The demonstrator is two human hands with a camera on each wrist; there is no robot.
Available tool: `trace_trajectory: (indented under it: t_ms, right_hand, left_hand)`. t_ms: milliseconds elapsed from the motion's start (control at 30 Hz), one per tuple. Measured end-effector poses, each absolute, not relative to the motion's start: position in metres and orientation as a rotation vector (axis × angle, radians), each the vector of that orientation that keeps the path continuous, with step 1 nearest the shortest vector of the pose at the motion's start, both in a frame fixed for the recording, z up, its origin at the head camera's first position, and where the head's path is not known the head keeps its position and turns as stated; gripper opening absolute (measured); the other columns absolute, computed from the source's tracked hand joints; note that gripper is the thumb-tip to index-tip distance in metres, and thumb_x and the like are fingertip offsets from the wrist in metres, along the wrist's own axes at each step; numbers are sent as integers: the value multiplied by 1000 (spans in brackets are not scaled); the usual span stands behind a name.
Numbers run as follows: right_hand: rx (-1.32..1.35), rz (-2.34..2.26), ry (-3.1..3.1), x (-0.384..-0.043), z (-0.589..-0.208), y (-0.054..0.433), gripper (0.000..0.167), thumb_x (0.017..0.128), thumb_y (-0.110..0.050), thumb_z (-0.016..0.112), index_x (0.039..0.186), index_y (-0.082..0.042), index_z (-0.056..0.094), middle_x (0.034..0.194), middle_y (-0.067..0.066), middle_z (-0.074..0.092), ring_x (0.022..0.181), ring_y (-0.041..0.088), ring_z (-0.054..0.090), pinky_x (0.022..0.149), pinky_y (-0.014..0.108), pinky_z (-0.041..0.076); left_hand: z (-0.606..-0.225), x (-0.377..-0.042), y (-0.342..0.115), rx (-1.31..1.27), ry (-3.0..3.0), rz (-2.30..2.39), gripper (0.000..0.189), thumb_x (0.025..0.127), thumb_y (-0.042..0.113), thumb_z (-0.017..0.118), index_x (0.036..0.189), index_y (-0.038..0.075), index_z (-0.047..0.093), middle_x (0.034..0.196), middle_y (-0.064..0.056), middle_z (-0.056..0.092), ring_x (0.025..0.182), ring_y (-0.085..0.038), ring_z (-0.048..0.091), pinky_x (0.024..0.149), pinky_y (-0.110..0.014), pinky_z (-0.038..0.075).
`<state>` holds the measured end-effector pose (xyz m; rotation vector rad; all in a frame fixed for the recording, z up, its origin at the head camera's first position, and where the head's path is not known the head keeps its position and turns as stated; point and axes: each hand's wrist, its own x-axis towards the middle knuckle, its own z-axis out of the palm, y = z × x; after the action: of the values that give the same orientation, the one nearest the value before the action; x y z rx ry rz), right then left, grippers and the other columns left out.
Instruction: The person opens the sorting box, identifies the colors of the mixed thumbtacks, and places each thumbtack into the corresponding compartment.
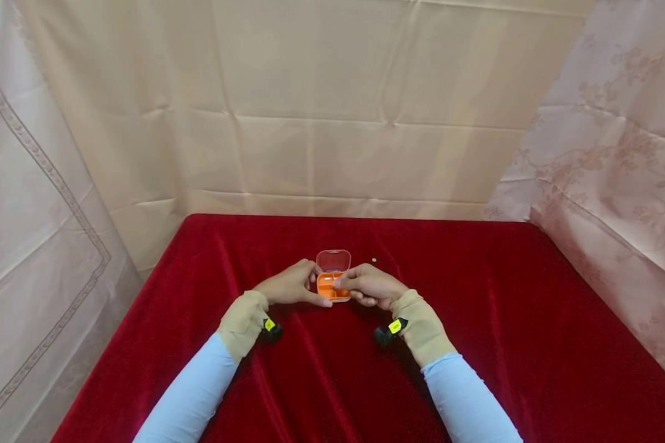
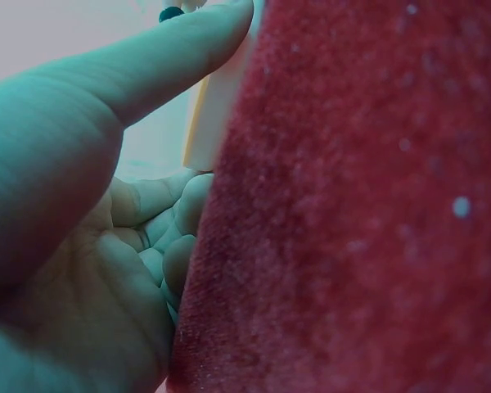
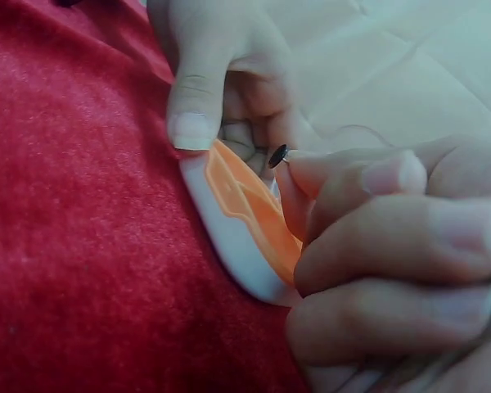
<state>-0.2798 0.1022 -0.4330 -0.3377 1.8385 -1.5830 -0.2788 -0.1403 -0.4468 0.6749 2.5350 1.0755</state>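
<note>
A small pill box (image 1: 325, 287) with an orange divided tray and a white base stands on the red cloth, its clear lid (image 1: 334, 259) raised at the back. My left hand (image 1: 292, 285) steadies the box from the left, thumb at the front edge and fingers curled round the far side. Over the right part of the tray, my right hand (image 1: 378, 287) pinches a small tack (image 3: 279, 155) between thumb and forefinger. Its flat dark head and short metal stem show in the right wrist view. The left wrist view shows the box's white side (image 2: 206, 123) between thumb and fingers.
A tiny pale round piece (image 1: 374, 259) lies on the cloth just beyond my right hand. Red velvet (image 1: 476, 295) covers the table. A beige curtain (image 1: 332, 123) hangs behind it, with pale curtains at both sides.
</note>
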Motion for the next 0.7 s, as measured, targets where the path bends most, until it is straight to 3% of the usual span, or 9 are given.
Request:
trace_trajectory:
  t_ms: [267, 700]
  right_hand:
    - [-394, -1502, 1953, -276, -433, 96, 16, 100, -15, 67, 104, 0, 69, 53, -4, 39, 40, 4, 29, 39, 19, 24]
    - [-443, -1396, 2173, -271, -431, 86, 13, 100, -16, 68, 101, -3, 70, 53, -4, 36, 42, 8, 26, 41, 22, 24]
  left_hand:
    - [-448, -279, -141, 686, 2539, 1071, 64, 80, 41, 90, 121, 8, 56, 105, -6, 52, 89, -17, 51, 78, -30, 44]
    - [-446, -279, -141, 709, 2547, 1067, 60, 80, 39, 90, 118, 7, 56, 103, -7, 52, 88, -17, 51, 76, -30, 44]
